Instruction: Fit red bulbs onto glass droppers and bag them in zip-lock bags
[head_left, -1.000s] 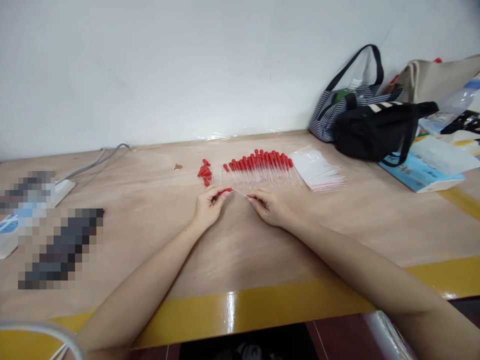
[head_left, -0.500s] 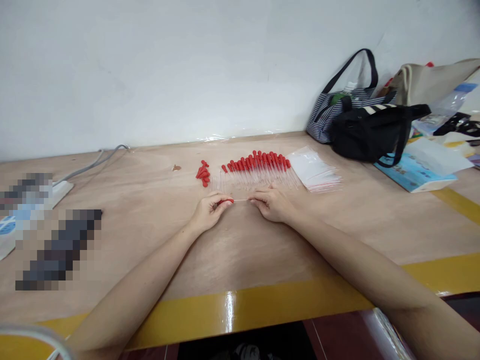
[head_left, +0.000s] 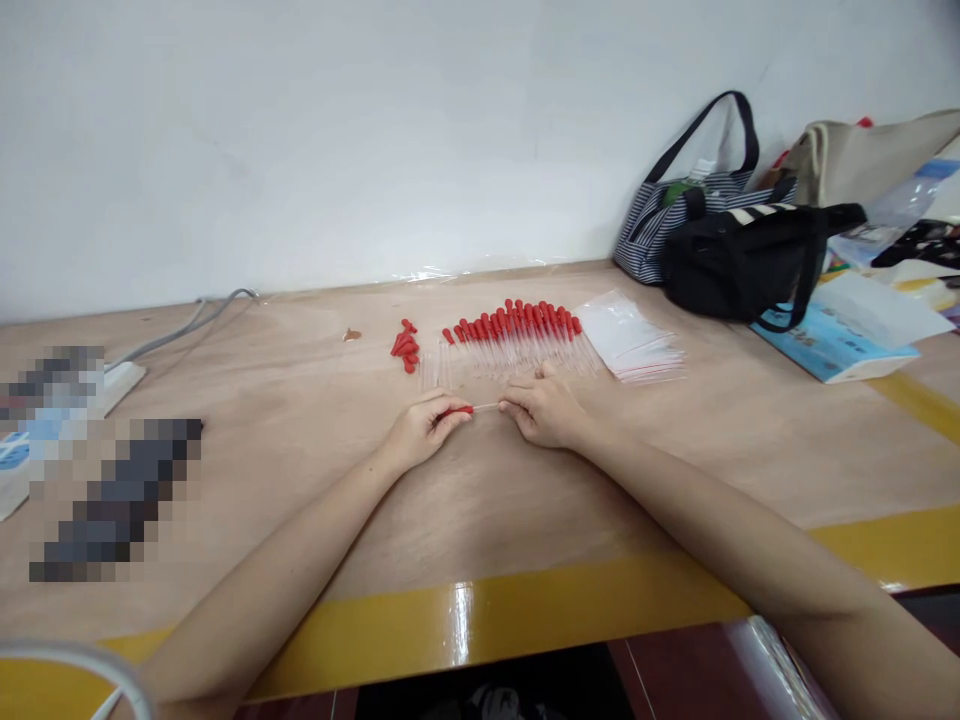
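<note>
My left hand (head_left: 424, 428) pinches a red rubber dropper bulb (head_left: 463, 409). My right hand (head_left: 546, 408) is closed on a thin clear dropper tube (head_left: 487, 406), whose visible end meets the bulb's mouth; how deep it sits I cannot tell. Just beyond the hands lies a row of droppers with red bulbs (head_left: 517, 318), their clear tubes pointing toward me. A few bare tubes (head_left: 433, 370) lie at the row's left end. Loose red bulbs (head_left: 405, 347) are heaped beside them. To the row's right are clear zip bags (head_left: 630, 335) in a fanned stack.
A striped bag (head_left: 641, 235) and a black bag (head_left: 739, 265) stand against the wall at right, near a blue box (head_left: 832, 345). A grey cable (head_left: 187, 322) runs along the left. Yellow tape (head_left: 525, 605) edges the table (head_left: 300, 450).
Both hands have shifted slightly down, keeping the bulb and tube between them. More of the bulb's red end shows past the left fingers, and the visible stretch of tube looks a little shorter.
</note>
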